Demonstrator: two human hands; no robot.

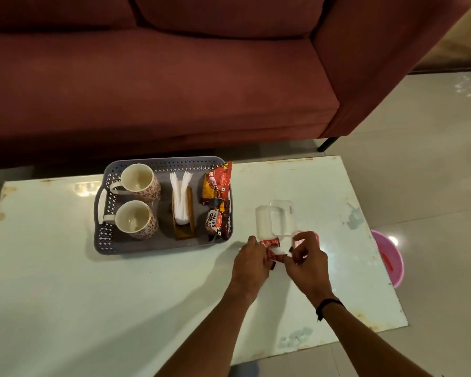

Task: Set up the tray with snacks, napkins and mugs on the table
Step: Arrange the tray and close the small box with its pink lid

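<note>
A grey perforated tray (136, 244) sits on the white table (93, 281). In it stand two patterned mugs (139, 181) (135, 219), a wooden napkin holder with white napkins (182, 205), and two snack packets (217, 183) (218, 223). Right of the tray lies a clear plastic box (276, 219). In front of the box, my left hand (252, 263) and my right hand (309, 261) pinch small red wrapped candies (270, 242) (276, 257) between them. Part of the candies is hidden by my fingers.
A maroon sofa (174, 77) runs along the far side of the table, one black leg (327, 144) near the table's corner. A pink bucket (388, 258) stands on the floor past the table's right edge. The tabletop is glossy with worn patches.
</note>
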